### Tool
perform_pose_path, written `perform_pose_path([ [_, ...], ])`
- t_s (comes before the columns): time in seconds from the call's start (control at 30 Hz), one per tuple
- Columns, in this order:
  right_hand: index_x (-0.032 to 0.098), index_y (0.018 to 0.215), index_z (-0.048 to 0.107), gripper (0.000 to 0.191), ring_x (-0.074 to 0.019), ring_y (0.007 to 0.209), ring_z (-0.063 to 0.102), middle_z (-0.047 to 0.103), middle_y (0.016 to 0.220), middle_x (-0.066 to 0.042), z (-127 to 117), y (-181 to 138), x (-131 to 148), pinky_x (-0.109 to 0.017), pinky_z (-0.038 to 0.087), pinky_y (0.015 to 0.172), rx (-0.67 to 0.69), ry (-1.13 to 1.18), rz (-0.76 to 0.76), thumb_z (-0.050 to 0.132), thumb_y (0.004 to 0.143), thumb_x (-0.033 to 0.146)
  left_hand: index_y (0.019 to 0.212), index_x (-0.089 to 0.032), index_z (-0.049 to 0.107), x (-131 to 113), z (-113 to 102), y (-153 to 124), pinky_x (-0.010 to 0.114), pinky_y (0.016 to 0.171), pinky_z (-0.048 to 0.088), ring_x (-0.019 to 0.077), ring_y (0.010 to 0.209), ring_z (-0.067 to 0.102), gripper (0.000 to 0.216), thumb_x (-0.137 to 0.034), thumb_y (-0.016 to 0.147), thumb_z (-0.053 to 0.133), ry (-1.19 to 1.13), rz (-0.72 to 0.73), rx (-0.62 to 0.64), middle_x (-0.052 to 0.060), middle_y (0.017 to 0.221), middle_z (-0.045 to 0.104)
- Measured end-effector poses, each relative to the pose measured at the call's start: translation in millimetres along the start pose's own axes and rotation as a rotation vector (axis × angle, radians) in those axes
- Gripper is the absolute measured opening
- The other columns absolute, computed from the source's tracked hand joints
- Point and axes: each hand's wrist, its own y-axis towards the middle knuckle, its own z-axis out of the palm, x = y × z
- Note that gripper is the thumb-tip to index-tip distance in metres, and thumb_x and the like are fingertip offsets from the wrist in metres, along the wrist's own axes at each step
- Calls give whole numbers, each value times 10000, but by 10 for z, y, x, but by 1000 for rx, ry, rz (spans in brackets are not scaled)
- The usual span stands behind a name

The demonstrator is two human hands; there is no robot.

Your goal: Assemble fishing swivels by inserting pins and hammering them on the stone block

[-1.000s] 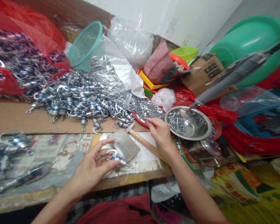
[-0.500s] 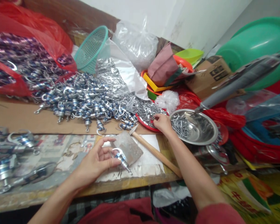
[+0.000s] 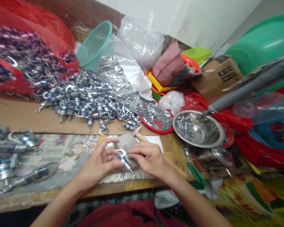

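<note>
My left hand [image 3: 100, 159] holds a small silver-and-blue metal hook fitting [image 3: 125, 160] between thumb and fingers, its curved hook up and its ringed end pointing down to the right. Fingertips of my right hand [image 3: 152, 157] are pinched together at the fitting's right side; whatever they hold is too small to make out. Behind both hands lies a grey metal block [image 3: 126, 142] on the bench. A hammer [image 3: 140, 136] rests beside the block, its wooden handle partly covered by my right hand.
Small flat metal pieces [image 3: 153, 113] fill a red dish [image 3: 156, 129]. A steel bowl [image 3: 211, 145] holds metal pins [image 3: 186, 127]. Many similar fittings [image 3: 85, 97] are heaped on cardboard [image 3: 14, 116]. A grey tool [image 3: 241, 93] slants over the bowl. A green strap [image 3: 197, 176] hangs at the bench edge.
My right hand has moved from the red dish left and down to the hook fitting, its fingers pinched. My left hand keeps hold of the fitting in nearly the same place.
</note>
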Motion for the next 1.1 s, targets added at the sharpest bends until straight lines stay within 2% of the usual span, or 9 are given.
perform_pose_path([
  [0.17, 173, 898, 664, 214, -160, 749, 624, 707, 823, -40, 98, -36, -102, -291, 487, 680, -19, -245, -338, 488, 805, 92, 1071, -222, 379, 41, -20, 6, 268, 656, 498, 124, 662, 613, 590, -123, 605, 727, -7, 15, -10, -35, 714, 648],
  [0.33, 117, 985, 619, 208, -186, 834, 582, 685, 906, -67, 62, -154, -18, -315, 467, 706, 48, -496, -424, 448, 867, 130, 1053, -222, 408, 52, -14, 0, 254, 657, 497, 118, 660, 609, 584, -119, 584, 741, -10, 18, -42, -41, 699, 649],
  [0.47, 38, 1008, 603, 269, -219, 830, 551, 655, 891, -125, 99, -268, 179, -340, 444, 679, 63, -719, -376, 373, 881, 91, 1044, -220, 431, 25, 15, -5, 233, 645, 501, 113, 652, 612, 577, -115, 572, 744, -24, 2, -67, -39, 697, 653],
  [0.6, 39, 1017, 603, 302, -209, 712, 516, 618, 811, -118, 242, -333, 362, -335, 411, 589, 85, -868, -182, 342, 868, 65, 1046, -216, 473, 11, 26, -9, 213, 629, 502, 116, 663, 612, 563, -125, 563, 748, 12, -6, -102, -32, 703, 661],
  [0.73, 1, 1027, 600, 322, -228, 690, 490, 596, 802, -142, 379, -351, 458, -356, 389, 573, 21, -988, -88, 346, 834, 38, 845, -184, 617, 12, 14, -18, 232, 657, 509, 143, 708, 614, 323, -167, 551, 748, 155, 34, -155, -10, 733, 673],
  [0.83, 10, 1001, 614, 311, -234, 678, 480, 584, 762, -128, 413, -345, 493, -358, 380, 562, 20, -967, -57, 369, 810, 27, 717, -167, 680, 2, 8, -21, 250, 685, 505, 158, 699, 615, 152, -199, 576, 723, 313, 66, -151, 15, 730, 694],
  [0.97, 31, 1016, 605, 312, -230, 674, 468, 574, 760, -110, 373, -352, 498, -356, 379, 565, 72, -923, -1, 388, 793, 16, 734, -176, 709, -17, 12, -27, 282, 732, 506, 195, 750, 633, 151, -217, 589, 701, 377, 76, -137, 33, 767, 724],
  [1.1, 37, 1118, 546, 340, -218, 753, 473, 585, 870, -118, 259, -380, 442, -349, 399, 648, 135, -807, -29, 385, 818, 44, 725, -177, 709, -34, 29, -30, 289, 733, 513, 204, 748, 640, 158, -219, 573, 701, 384, 54, -158, 32, 758, 733],
])
